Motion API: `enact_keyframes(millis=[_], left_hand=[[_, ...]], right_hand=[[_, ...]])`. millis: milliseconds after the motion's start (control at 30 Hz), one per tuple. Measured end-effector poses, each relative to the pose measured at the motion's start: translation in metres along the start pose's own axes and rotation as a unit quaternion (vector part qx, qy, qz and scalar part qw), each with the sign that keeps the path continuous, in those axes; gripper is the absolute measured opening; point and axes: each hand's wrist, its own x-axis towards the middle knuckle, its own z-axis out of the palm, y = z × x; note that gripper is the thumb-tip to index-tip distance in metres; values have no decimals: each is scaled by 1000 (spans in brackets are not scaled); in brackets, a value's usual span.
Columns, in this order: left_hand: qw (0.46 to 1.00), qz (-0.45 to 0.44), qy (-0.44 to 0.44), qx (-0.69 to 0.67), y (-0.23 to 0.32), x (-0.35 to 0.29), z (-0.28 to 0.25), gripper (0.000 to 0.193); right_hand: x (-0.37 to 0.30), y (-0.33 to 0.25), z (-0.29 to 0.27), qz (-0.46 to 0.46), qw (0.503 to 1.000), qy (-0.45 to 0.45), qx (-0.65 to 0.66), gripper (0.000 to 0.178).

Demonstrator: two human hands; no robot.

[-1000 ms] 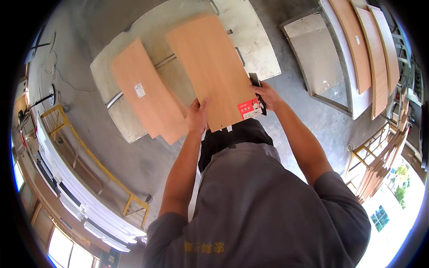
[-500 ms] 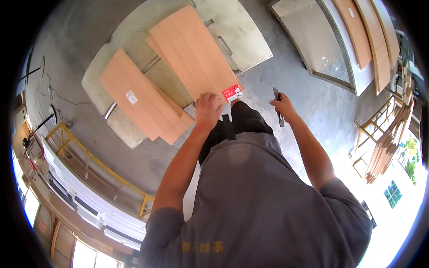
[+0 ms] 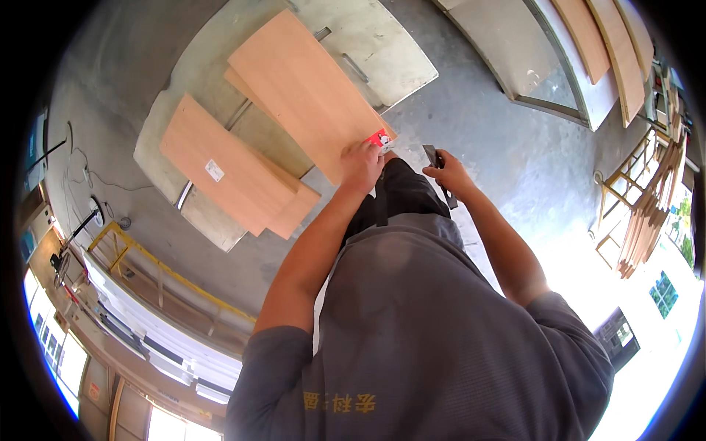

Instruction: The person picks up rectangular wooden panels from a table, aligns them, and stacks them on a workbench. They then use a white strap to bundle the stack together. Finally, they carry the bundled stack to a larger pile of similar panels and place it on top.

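My left hand lies at the near corner of a long light-brown wood panel, its fingers over part of a small red printed label. Its fingertips are partly hard to make out. To the right, my right hand is closed around the dark handle of a scraper, whose flat grey blade points away from me. The blade is apart from the panel. Another panel sticks out slightly from under the long one.
More wood panels lie to the left, one with a white label. Beneath them is a pale, worn board. Boards lean at upper right. A yellow frame stands at lower left; thin wood strips stand at right.
My left hand has moved right, onto the red label, covering part of it. My right hand has brought the scraper left, nearer the panel's corner. The whole view has shifted slightly.
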Motion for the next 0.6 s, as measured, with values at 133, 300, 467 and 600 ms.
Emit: enact_keyframes(millis=[133,300,467,600], left_hand=[[978,-153,-110,-92,-7,17,-6,8],[860,-333,159,-352,-74,24,-8,13],[854,-377,-184,-308,-40,30,-76,23],[995,-47,15,-83,-24,6,-48,33]], right_hand=[[2,0,-7,34,999,-4,-14,66],[-3,-11,-10,37,999,-8,-9,70],[1,-9,-2,10,998,47,-36,68],[-11,-32,12,-37,996,55,-57,65]])
